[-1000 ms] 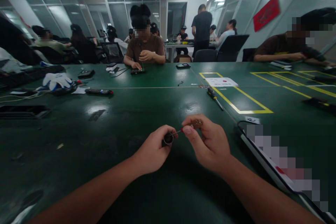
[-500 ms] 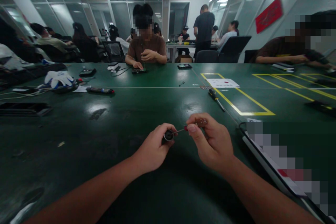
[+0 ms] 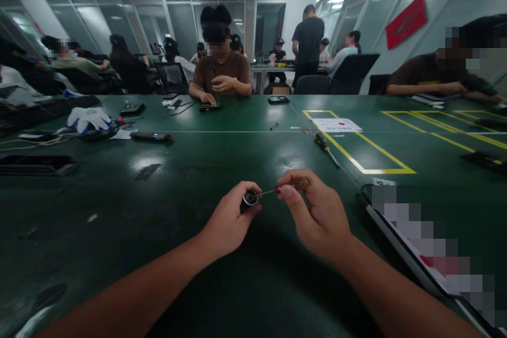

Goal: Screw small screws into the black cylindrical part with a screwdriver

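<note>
The left hand is closed around a small round part, dark with a bright rim, its open face turned up toward the camera. The right hand pinches a slim screwdriver by its brownish handle and red collar; its thin shaft runs left to the rim, though whether the tip touches cannot be told. Both are held above the near middle of the table. The part looks light, stiff and perhaps slippery, best gripped around its outer wall, fingers off the open face. The screwdriver seems light and rigid, best held by the handle.
</note>
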Demonstrator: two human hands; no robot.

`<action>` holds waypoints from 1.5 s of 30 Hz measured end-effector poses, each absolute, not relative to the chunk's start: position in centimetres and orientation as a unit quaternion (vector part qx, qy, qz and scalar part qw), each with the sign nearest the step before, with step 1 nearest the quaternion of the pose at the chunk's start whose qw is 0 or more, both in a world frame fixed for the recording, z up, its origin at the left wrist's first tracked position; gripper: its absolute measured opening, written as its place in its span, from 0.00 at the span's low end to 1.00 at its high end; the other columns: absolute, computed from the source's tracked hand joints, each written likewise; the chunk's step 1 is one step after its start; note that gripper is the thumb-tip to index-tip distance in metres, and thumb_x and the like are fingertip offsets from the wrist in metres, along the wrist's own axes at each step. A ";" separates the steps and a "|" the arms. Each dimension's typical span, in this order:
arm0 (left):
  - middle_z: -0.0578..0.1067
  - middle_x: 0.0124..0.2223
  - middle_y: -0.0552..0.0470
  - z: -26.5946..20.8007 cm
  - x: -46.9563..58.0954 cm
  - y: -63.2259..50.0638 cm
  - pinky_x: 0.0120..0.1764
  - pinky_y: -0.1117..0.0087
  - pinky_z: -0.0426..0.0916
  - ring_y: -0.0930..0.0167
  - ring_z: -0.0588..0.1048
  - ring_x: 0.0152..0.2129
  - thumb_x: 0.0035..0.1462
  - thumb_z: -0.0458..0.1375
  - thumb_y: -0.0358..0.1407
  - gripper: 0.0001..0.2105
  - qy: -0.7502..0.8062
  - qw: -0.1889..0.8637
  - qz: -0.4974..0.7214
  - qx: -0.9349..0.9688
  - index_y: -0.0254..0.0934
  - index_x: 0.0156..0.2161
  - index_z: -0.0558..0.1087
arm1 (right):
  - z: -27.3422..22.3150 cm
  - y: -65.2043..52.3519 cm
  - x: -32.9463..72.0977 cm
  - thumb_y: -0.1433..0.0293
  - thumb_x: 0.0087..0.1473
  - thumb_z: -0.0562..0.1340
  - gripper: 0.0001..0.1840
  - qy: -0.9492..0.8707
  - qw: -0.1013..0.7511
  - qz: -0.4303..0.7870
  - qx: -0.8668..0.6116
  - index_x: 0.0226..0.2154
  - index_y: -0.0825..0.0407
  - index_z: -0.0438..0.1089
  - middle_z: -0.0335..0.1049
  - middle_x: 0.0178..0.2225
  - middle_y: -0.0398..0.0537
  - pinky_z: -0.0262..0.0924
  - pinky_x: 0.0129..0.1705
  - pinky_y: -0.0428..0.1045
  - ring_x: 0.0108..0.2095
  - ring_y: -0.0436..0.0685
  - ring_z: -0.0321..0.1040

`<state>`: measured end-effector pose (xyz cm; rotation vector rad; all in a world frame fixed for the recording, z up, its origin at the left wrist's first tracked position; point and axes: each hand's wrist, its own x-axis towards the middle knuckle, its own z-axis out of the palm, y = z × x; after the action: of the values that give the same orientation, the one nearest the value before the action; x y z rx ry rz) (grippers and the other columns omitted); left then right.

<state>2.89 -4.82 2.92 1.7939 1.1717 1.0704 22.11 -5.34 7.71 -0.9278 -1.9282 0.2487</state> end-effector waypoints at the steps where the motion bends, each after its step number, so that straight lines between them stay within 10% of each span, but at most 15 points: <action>1: 0.74 0.44 0.52 2.9 2.9 -4.8 0.45 0.66 0.65 0.68 0.72 0.40 0.60 0.58 0.29 0.09 0.459 0.358 0.420 0.696 0.40 0.46 0.70 | 7.6 -5.3 22.1 0.67 0.68 0.56 0.05 -0.780 0.479 0.111 -0.388 0.42 0.48 0.66 0.75 0.32 0.43 0.63 0.33 0.48 0.30 0.53 0.74; 45: 0.75 0.44 0.52 2.9 2.7 -4.4 0.46 0.65 0.67 0.68 0.73 0.40 0.61 0.57 0.28 0.08 0.468 0.342 0.412 0.703 0.40 0.45 0.70 | 7.4 -4.9 22.5 0.66 0.67 0.57 0.06 -0.788 0.457 0.177 -0.372 0.43 0.48 0.69 0.79 0.35 0.45 0.66 0.37 0.50 0.34 0.55 0.77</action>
<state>2.75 -4.41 2.85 1.8281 1.2183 1.0709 22.53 -4.87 7.40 -0.9179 -1.9424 0.4356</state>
